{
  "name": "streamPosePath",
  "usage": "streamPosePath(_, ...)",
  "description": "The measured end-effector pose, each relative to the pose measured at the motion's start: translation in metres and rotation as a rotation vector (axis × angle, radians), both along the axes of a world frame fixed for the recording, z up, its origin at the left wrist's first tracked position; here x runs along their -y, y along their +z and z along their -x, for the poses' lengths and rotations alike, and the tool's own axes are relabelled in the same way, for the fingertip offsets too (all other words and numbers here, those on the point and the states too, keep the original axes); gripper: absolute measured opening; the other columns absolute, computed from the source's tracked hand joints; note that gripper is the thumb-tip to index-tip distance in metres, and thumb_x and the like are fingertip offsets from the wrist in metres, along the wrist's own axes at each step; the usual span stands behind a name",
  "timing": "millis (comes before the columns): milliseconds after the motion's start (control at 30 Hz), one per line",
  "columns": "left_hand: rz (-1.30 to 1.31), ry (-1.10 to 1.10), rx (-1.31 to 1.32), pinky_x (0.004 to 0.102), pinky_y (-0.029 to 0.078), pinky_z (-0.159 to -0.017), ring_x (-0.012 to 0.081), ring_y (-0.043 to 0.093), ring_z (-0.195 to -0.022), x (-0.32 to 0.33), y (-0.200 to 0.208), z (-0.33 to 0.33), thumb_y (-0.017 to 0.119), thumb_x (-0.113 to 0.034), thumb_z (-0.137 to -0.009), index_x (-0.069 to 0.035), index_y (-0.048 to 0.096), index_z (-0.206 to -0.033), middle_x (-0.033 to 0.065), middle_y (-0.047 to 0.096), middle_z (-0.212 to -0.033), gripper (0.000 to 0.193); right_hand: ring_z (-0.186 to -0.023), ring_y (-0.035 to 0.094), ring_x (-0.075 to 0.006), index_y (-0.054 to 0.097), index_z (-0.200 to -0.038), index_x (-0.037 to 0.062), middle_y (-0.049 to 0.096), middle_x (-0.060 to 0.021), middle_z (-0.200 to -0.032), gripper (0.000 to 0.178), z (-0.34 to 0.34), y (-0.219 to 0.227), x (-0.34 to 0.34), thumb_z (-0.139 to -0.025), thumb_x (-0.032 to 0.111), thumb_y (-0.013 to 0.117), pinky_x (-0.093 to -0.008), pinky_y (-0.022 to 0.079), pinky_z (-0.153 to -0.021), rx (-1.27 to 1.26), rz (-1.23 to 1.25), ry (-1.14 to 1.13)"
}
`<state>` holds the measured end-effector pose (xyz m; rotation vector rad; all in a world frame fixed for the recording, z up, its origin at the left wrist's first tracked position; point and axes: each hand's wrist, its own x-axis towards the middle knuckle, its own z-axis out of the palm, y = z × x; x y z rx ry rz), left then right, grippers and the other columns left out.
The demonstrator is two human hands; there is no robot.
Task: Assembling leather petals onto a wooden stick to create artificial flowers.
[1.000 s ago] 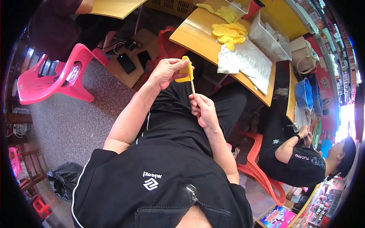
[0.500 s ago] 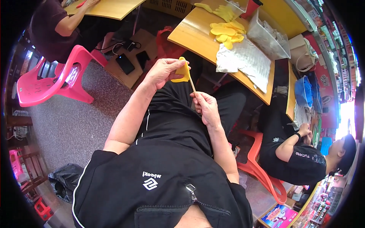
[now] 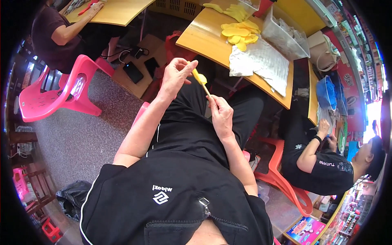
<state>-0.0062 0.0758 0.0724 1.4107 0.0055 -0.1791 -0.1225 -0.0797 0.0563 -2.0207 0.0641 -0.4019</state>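
Above my lap, my left hand (image 3: 175,78) is closed with thumb and forefinger at the top end of a small yellow piece (image 3: 201,77), soft-looking like fabric. A thin pale stick (image 3: 207,90) runs into or along the yellow piece; which of the two I cannot tell. Lower down and to the right, my right hand (image 3: 221,116) pinches the stick's lower end. On the wooden table ahead lies a pile of similar flat yellow pieces (image 3: 240,32), beside a folded white cloth (image 3: 265,67).
The wooden table (image 3: 200,34) also bears a clear plastic bin (image 3: 286,34) of pale material. At left stands a pink plastic chair (image 3: 77,87) near a seated person. Phones (image 3: 133,72) lie on a low board. Another person sits at right on a red chair (image 3: 277,179).
My left hand has turned and slid to the top of the yellow piece, which now looks narrower and hangs along the stick. My right hand keeps its pinch on the stick.
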Motion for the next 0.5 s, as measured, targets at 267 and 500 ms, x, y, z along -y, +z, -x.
streamPosePath(267, 0.455, -0.068, -0.204, 0.0334, 0.056, -0.076, 0.0201, 0.067, -0.087, -0.008, -0.014, -0.006, 0.063, -0.017, -0.089, 0.000, 0.064, -0.107, 0.0112, 0.067, -0.100, 0.025, -0.053, 0.052, -0.0084, 0.066, -0.092, 0.0003, 0.058, -0.0024, -0.069, 0.018, 0.003, -0.011, 0.008, -0.092, 0.015, 0.057, -0.0241, 0.040, -0.049, -0.238, -0.213, 0.016)
streamPosePath(500, 0.447, -0.144, -0.262, 0.0319, 0.057, -0.073, 0.0210, 0.068, -0.085, -0.004, -0.019, -0.004, 0.063, -0.013, -0.088, 0.002, 0.061, -0.108, 0.0129, 0.067, -0.099, 0.025, -0.048, 0.037, 0.0002, 0.065, -0.095, 0.0019, 0.052, 0.0053, -0.070, 0.021, -0.002, -0.019, 0.014, -0.094, 0.020, 0.054, -0.0156, 0.028, -0.043, -0.452, -0.859, 0.120)
